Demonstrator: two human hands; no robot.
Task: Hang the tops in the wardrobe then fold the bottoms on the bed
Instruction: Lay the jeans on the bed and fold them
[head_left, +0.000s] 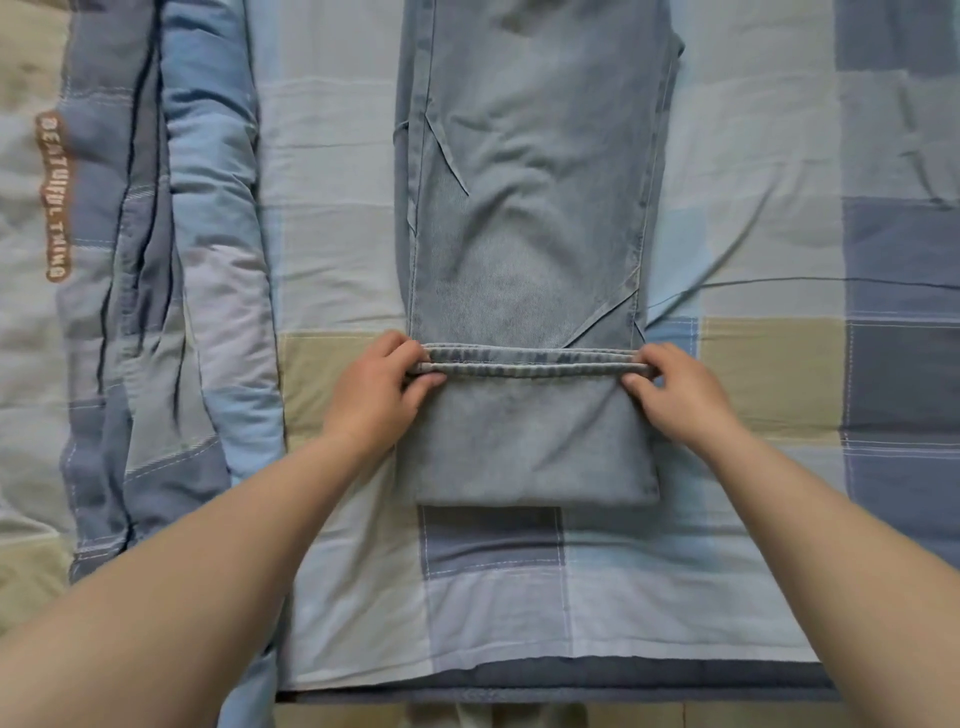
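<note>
- Currently, a pair of light blue jeans (530, 182) is being laid flat along the middle of the bed (769, 374), legs stacked one on the other, running away from the viewer.
- The near end of the jeans is being folded back over the legs; the folded flap (530, 441) is lying on top, its crease facing the viewer.
- The two stacked hems (535, 362) are being held across the width of the legs, at the far edge of the flap.
- The left hand (374, 389) is pinching the left end of the hems, thumb on the near side, fingers curled over the far side.
- The right hand (680, 389) is pinching the right end of the hems in the same manner.
- Both forearms are being extended over the near edge of the bed.
- A patchwork cover of blue, grey and beige squares is being used as the bed surface beneath the jeans.
- A rolled quilt (171, 312) of similar patchwork is lying to the left, well apart from the jeans; brown lettering (56, 197) is being noted beside it.
</note>
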